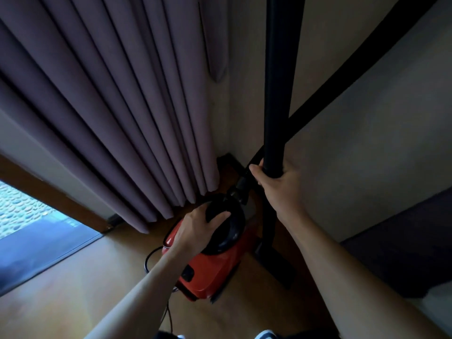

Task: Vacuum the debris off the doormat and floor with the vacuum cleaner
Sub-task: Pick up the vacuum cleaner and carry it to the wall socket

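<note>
You stand on a wooden floor [85, 277] in a room corner. Nearest you, a thin black power cord [149, 259] loops beside the body of one red canister vacuum cleaner [212, 272], which sits on the floor just short of the corner. Its rear is partly hidden by your left forearm. Your left hand [203, 226] is curled round the black carrying handle [217, 211] on top of the canister. To its right stands the dark floor nozzle [278, 265], its outline hard to make out in shadow.

Above it, your right hand [278, 182] grips one black wand [281, 81], held upright. The wand's top is cut off by the upper edge. One black hose [354, 62] rises from the canister's front, passes behind the wand and leaves the view at upper right.

Beyond hang the mauve pleated curtain [110, 106] and the beige wall [367, 143]. A glass door [31, 236] is at far left. A dark shape [403, 241] at right cannot be identified.
</note>
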`<state>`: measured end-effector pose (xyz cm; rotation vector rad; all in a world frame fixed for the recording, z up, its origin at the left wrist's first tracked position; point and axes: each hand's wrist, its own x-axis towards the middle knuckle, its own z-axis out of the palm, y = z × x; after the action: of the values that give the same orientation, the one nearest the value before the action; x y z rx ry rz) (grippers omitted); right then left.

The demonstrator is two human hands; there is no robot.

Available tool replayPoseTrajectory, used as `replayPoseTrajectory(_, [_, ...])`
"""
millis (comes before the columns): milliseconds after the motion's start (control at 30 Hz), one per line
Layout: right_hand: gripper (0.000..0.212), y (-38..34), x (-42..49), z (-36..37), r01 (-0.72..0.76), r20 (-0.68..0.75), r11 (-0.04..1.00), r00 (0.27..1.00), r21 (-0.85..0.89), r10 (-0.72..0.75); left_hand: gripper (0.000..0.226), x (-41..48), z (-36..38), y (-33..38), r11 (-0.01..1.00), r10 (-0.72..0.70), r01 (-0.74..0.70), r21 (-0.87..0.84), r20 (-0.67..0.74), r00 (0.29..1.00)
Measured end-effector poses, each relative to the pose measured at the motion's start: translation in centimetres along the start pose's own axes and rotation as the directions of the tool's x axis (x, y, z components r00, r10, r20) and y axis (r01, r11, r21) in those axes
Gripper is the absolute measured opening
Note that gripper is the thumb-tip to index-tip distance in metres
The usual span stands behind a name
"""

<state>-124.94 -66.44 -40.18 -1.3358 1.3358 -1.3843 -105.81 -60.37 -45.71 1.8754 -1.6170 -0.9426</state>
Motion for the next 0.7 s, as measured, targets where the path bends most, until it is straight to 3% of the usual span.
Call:
replayPoseTrajectory(167, [0.024,-7.6,1.2,1.1,0.006,0.031,1.0,0.999,-0.009,-0.006,0.045,-1.0,-6.1,6.2,0.999,-0.006,0.004,-0.042,-0.058,0.998])
replayPoseTrajectory(400, [0.028,-24.0,1.9,1.1,-0.018,0.072,1.0,0.997,-0.014,0.019,0.061,-5.4,-18.5,17.1,1.0,-0.02,0.019,-0.012,-0.095,0.995])
replayPoseTrajectory(567, [0.027,-35.2,1.2,0.5,0.044,0.064,0.997,0.997,-0.058,-0.04,0.045,-9.5,-27.4,23.8,0.999,-0.034,0.039,0.026,-0.145,0.989])
replayPoseTrajectory(700, [0.028,-40.2,0.7,1.3,0.03,0.069,0.999,0.997,-0.038,-0.027,0.039,-11.7,-31.9,26.4,1.0,-0.013,0.016,0.016,-0.187,0.982])
